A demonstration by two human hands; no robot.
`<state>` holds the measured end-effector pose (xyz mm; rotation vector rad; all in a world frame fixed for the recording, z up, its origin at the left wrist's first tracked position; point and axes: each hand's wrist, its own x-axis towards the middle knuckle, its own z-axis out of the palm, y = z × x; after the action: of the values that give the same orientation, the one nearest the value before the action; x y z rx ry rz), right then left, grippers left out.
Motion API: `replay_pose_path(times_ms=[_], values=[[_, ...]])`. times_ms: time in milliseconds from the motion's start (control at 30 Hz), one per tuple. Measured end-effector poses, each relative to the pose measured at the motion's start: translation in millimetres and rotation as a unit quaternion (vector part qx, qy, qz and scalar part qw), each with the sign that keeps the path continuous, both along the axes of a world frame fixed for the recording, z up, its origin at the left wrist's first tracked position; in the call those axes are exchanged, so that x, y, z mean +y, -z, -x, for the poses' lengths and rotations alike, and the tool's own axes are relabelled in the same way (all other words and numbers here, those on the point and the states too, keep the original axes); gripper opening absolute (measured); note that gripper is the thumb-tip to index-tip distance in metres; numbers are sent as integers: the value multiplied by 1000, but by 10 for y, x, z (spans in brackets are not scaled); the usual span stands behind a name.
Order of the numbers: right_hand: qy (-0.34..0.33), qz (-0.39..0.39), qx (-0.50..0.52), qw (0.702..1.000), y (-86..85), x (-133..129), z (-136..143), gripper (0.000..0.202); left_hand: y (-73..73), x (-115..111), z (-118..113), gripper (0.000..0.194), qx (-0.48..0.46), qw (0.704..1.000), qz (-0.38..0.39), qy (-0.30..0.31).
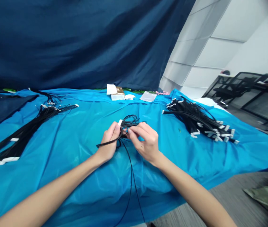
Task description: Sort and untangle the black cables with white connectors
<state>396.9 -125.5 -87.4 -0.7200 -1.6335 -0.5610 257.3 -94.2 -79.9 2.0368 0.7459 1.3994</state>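
Over the middle of the blue sheet, my left hand (109, 141) is closed around a black cable (109, 143) with a white connector (120, 123) sticking up by the thumb. Thin black wires (131, 119) fan out in loops just beyond the fingers. My right hand (145, 137) pinches at the same wires, thumb and forefinger pressed together close to the left fingertips. Two long thin strands (132, 170) hang from between the hands toward the near edge. Exactly what sits between the right fingertips is too small to make out.
Bundled black cables with white ends (29, 129) lie on the left. A larger pile of black cables (195, 116) lies on the right. At the back are a small open box (117, 94) and a white paper packet (148, 96). A dark blue curtain (77, 41) hangs behind.
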Motion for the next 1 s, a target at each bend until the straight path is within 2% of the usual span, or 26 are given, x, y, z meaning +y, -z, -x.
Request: replay_pose_path(times_ms=[300, 733, 1000], values=[[18, 23, -22, 999, 9, -2, 2, 18, -4, -16, 0, 32, 7, 1000, -5, -4], [73, 15, -74, 994, 12, 25, 16, 22, 19, -1, -8, 33, 14, 1000, 7, -4], [72, 11, -88, 994, 24, 24, 6, 20, 19, -4, -1, 34, 4, 1000, 23, 13]])
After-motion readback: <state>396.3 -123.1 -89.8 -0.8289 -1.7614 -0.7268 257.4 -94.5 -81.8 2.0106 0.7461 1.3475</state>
